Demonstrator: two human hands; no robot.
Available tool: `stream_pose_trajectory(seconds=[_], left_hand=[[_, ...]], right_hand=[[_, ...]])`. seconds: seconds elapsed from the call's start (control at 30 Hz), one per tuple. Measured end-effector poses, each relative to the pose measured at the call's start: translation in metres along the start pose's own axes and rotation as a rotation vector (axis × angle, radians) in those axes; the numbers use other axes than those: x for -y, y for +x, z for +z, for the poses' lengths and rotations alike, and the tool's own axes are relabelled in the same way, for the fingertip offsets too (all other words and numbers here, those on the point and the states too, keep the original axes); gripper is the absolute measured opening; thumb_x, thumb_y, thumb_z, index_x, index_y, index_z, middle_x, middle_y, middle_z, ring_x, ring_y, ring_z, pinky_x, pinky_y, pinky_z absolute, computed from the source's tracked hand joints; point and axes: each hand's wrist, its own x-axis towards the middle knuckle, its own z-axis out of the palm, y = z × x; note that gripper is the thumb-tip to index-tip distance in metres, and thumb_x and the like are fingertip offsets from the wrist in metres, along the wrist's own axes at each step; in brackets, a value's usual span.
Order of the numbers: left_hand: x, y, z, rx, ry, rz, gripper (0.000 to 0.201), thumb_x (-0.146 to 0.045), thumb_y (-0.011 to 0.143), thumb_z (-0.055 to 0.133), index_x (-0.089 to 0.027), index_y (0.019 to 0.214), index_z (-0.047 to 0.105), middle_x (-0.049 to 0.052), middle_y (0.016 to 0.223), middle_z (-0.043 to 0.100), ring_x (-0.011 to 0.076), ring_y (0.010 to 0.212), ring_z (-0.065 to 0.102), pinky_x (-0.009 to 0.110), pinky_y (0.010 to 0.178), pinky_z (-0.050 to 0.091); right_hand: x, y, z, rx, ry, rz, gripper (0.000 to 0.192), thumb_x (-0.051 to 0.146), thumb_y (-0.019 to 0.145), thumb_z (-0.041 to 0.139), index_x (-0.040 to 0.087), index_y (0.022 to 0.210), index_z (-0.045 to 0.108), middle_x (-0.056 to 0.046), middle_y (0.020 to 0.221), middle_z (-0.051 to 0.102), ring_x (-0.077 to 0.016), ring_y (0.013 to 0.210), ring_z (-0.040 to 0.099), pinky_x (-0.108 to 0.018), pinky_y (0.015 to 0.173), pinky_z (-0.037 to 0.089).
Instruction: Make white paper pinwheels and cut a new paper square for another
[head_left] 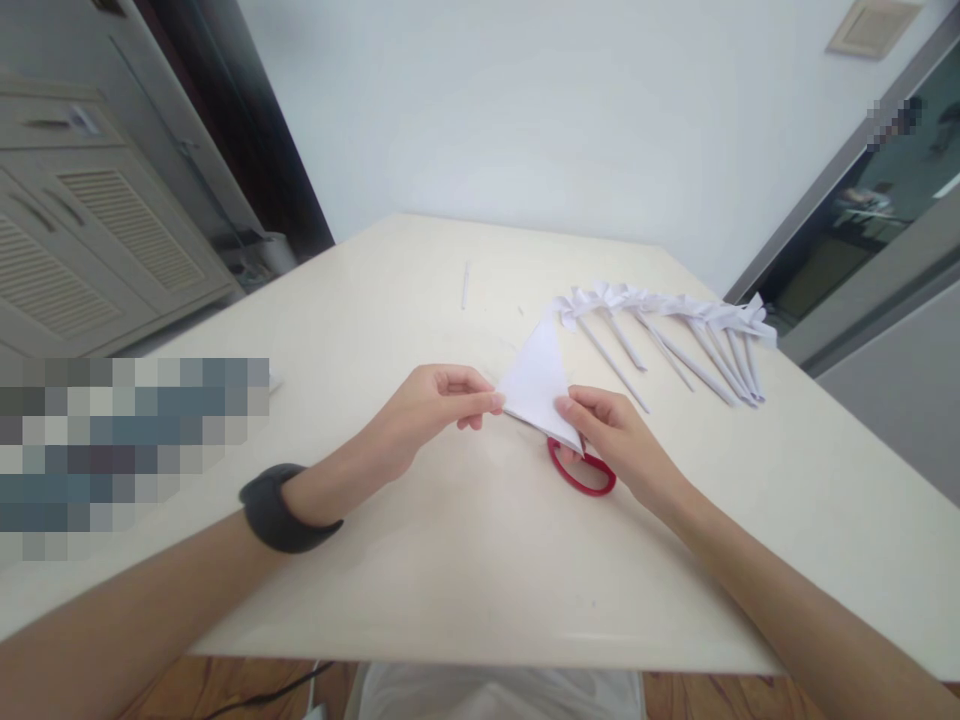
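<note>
I pinch a folded white paper triangle (536, 385) between my left hand (427, 410) and right hand (615, 435), just above the middle of the surface (420, 560). Red scissor handles (581, 472) lie beneath my right hand; paper flowers (667, 330) line the far right edge.

No readable text, labels, brands or numbers anywhere; paper blank
</note>
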Motion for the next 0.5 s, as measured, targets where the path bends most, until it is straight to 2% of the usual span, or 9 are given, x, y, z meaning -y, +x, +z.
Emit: stream_pose_trajectory(seconds=[0.17,0.5], left_hand=[[0.0018,0.0005,-0.0001,-0.029,0.000,0.018,0.020,-0.036,0.072,0.065,-0.018,0.066,0.062,-0.003,0.058,0.051,0.0097,0.057,0.042,0.023,0.054,0.031],[-0.0007,-0.0007,0.0017,-0.027,0.008,0.011,0.021,-0.037,0.072,0.064,-0.018,0.065,0.061,-0.002,0.058,0.050,0.0101,0.056,0.042,0.024,0.055,0.031]], right_hand=[[-0.0013,-0.0003,0.0002,0.030,-0.005,-0.015,0.036,0.038,0.091,0.037,0.018,0.067,0.053,-0.001,0.061,0.062,-0.0124,0.057,0.047,-0.025,0.058,0.037],[-0.0004,0.0000,0.0012,-0.014,0.046,-0.043,0.037,0.034,0.090,0.040,0.017,0.059,0.049,0.001,0.054,0.056,-0.0109,0.053,0.046,-0.023,0.058,0.037]])
